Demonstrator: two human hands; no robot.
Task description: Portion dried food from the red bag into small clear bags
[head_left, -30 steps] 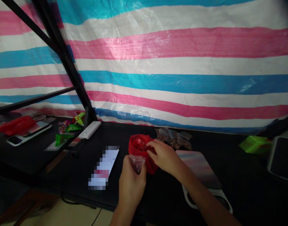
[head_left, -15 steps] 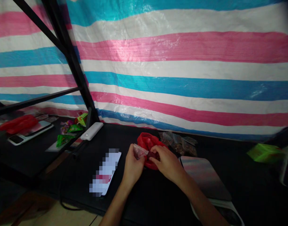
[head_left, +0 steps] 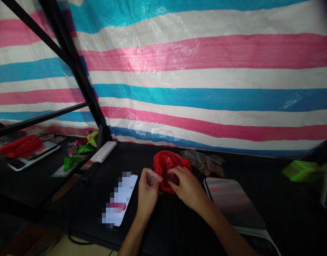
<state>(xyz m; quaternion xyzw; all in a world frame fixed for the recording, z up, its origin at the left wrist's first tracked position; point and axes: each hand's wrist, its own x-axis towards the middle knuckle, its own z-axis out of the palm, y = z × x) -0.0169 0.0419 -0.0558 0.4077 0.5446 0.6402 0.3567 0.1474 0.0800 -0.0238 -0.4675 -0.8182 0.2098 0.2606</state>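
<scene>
your thin, see-through plastic pouch (head_left: 153,176), your crinkly, shiny plastic bag (head_left: 161,160), your smooth, metal-looking scale plate (head_left: 235,201), your wrinkly, shiny plastic sheet (head_left: 206,53), your dull, dark tabletop (head_left: 171,227)

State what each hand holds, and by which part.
The left hand holds a small clear bag, apparently near its upper edge. The right hand is at the red bag; whether it grips anything cannot be told.

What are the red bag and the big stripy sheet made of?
The red bag looks like thin, slightly shiny plastic, because it crumples softly. The stripy sheet seems to be glossy plastic, maybe woven: its wrinkles catch bright light.
</scene>
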